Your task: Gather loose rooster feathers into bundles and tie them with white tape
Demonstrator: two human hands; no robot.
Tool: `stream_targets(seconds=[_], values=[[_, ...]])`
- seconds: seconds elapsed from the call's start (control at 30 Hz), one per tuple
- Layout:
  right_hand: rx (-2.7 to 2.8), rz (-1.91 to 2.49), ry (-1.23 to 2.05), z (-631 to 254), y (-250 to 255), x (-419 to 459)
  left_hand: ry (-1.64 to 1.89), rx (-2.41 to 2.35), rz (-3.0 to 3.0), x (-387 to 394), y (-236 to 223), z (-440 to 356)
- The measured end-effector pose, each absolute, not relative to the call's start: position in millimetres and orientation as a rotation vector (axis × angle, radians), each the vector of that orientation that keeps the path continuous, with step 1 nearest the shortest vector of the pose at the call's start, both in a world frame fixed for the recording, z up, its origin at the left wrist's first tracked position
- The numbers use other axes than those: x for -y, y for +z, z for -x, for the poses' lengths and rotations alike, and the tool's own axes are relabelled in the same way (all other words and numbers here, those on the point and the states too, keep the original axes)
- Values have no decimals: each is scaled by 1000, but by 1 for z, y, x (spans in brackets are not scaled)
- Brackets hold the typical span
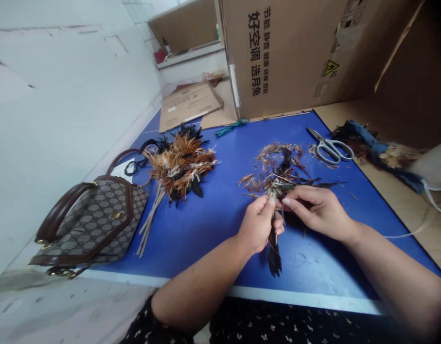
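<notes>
Over the right half of the blue table, my left hand is closed round the quills of a dark feather bunch, whose black tips hang below my fingers. Close beside it, my right hand pinches a thin pale strand against the bunch. Where that strand ends is hidden by my fingers. Loose brown and black feathers lie scattered just beyond both hands. Grey-handled scissors rest to the right of them, blades pointing away.
At left lie a pile of brown feather bunches, thin sticks and a patterned handbag. Cardboard boxes stand at the back, near a teal cord. More dark feathers with blue cloth lie at right.
</notes>
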State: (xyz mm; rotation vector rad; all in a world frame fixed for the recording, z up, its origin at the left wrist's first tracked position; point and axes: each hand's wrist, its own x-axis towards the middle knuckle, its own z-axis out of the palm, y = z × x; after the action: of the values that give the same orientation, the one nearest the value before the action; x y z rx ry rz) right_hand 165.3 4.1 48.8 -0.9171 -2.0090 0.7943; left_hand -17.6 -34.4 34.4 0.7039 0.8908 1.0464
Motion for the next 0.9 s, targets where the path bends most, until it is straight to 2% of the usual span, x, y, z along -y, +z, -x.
stream_targets(seconds=[0.23,0.37,0.6,0.73,0.8,0.9], values=[[2106,886,778,-169,49,-8,1008,-837,-709,30,29,19],[2173,886,868,-181,58,-11,858,-896,-863,31,24,24],[2113,817,1335,-186,65,-9,457,-841,-1222,40,26,32],[1911,889,1651,-177,58,-8,435,-742,-1234,44,33,30],[1846,925,1639,-175,55,-9,509,-707,-1152,43,36,29],[1838,1016,1404,-174,53,-13,701,-735,-1067,38,39,30]])
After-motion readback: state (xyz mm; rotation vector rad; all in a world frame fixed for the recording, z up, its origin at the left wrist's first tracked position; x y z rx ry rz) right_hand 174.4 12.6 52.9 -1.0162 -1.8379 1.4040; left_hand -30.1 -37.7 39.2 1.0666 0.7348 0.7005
